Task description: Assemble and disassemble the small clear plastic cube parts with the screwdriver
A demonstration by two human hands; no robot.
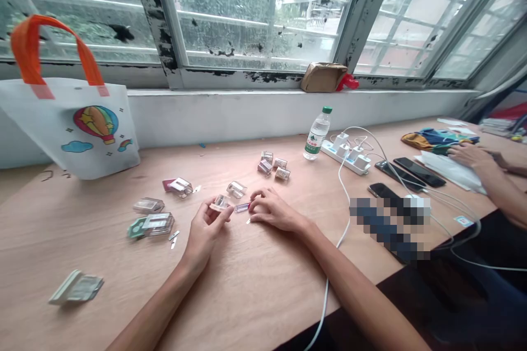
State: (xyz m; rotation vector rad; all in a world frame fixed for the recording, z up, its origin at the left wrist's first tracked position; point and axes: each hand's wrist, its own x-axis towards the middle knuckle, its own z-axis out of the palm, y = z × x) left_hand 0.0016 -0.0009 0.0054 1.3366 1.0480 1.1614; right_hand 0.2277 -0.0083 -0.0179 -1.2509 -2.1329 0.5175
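Note:
My left hand (pixel 208 225) is closed around a small clear plastic case (pixel 221 203), pinched between thumb and fingers just above the table. Close by on the right, my right hand (pixel 274 209) rests low over the wood. Its fingertips are closed on a small clear piece with a pink end (pixel 242 207). Behind both hands lies another clear case (pixel 236 190). Several similar cases (pixel 274 166) are grouped farther back. To the left are a clear case with a pink part (pixel 180 187), a greyish case (pixel 148 205) and stacked cases with a green part (pixel 157 224).
Small metal strips (pixel 173 236) lie near the green part. A folded paper-like item (pixel 77 287) is at front left. A white bag (pixel 99 142) stands behind. A water bottle (pixel 317 134), power strip (pixel 346 157), cables and phones (pixel 419 171) lie right, near another person's hand (pixel 469 155).

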